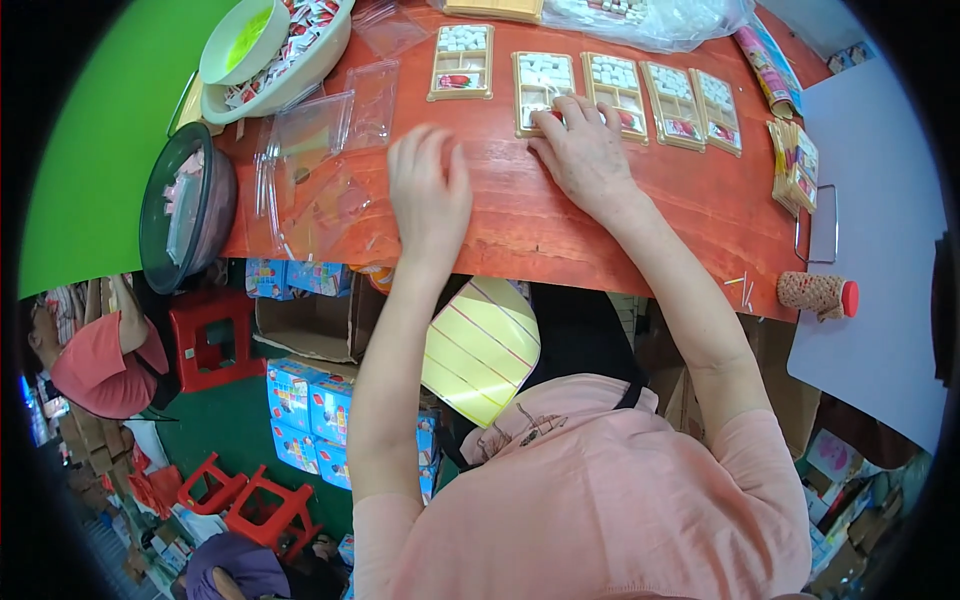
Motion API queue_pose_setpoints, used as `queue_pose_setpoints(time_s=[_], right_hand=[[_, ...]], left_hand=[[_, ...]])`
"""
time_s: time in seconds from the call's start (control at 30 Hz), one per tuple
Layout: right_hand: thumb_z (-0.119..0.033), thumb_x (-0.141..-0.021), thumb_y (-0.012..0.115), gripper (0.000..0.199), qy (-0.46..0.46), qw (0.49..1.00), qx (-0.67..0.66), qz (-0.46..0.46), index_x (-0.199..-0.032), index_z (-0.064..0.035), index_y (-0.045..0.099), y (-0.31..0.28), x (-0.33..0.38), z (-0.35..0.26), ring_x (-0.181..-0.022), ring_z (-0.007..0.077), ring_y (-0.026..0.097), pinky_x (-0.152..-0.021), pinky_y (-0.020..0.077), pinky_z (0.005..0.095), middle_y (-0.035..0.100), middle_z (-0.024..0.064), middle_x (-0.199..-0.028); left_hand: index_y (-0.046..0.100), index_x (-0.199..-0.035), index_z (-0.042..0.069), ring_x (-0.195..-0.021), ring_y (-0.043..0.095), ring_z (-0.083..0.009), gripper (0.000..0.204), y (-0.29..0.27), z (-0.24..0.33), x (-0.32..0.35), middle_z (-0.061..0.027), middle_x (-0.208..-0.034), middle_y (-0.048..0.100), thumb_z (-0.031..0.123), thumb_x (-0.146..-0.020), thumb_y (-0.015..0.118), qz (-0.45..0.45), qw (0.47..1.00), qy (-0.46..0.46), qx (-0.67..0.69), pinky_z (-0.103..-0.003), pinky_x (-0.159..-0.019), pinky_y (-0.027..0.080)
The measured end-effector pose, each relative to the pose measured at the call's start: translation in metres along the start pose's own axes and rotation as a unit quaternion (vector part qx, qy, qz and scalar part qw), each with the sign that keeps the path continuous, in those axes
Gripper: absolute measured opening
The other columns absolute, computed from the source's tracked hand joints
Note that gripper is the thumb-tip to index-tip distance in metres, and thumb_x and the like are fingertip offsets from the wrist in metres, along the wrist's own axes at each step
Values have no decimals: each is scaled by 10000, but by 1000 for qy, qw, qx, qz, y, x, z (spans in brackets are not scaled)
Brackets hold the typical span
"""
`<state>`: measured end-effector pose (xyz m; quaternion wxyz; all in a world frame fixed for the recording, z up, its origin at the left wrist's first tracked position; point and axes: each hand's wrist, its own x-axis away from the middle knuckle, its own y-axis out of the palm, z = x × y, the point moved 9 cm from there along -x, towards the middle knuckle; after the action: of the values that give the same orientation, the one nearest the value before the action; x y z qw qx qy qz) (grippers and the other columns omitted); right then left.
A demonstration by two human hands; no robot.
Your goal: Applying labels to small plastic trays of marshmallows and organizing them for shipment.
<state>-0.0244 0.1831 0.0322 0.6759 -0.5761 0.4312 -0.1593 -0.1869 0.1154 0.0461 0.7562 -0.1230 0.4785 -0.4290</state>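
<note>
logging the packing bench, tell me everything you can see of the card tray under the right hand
The flat rectangular tan card tray lies on the red-brown wooden table, second in a row of five like it. Its upper part holds small white blocks in a grid; a red picture shows lower down. The right hand rests fingertips on its lower edge, covering part of it.

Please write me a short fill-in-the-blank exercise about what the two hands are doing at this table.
1. The right hand presses its fingers on a ____ tray of small white pieces.
2. The left hand rests on the ____ table.
3. The clear plastic lids lie to the person's ____.

Missing words: tan; red; left
</note>
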Motion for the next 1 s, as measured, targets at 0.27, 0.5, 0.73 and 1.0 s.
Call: queue_pose_setpoints(time_s=[0.27, 0.5, 0.73, 1.0], right_hand=[[-301, -924, 622, 400, 78, 989, -52, 112, -1222, -38, 583, 16, -47, 11, -1179, 368, 528, -1006, 376, 511, 558, 221, -1226], [-248, -940, 510, 464, 106, 993, -40, 35, -1353, -36, 519, 40, -29, 17, -1348, 411, 414, -1121, 309, 502, 468, 254, -1414], [-261, -940, 504, 470, 40, 998, -55, -3, -1355, -41, 516, -2, 48, 1, -1374, 376, 403, -1146, 282, 500, 452, 216, -1453], [-205, -912, 592, 349, -39, 992, -118, 31, -1213, -30, 572, -23, 91, 14, -1287, 363, 484, -1080, 360, 479, 510, 197, -1370]], left_hand=[[616, -1218, 20, -1287, 483, -373, 357, 103, -40, -106, -188, -1341, 559, 257, -985, 484, -43, 981, 29, -187, -516, -1037, 411], [560, -1298, 12, -1394, 369, -362, 394, 127, -29, -72, -162, -1455, 473, 223, -976, 476, -158, 967, 28, -198, -533, -1052, 370], [547, -1297, -5, -1388, 358, -417, 405, 74, 38, 21, -209, -1439, 470, 187, -940, 531, -139, 973, 11, -185, -554, -1055, 341], [552, -1218, -26, -1406, 293, -458, 354, 55, 63, 58, -234, -1484, 396, 165, -920, 563, -95, 985, -32, -142, -606, -1065, 286]])
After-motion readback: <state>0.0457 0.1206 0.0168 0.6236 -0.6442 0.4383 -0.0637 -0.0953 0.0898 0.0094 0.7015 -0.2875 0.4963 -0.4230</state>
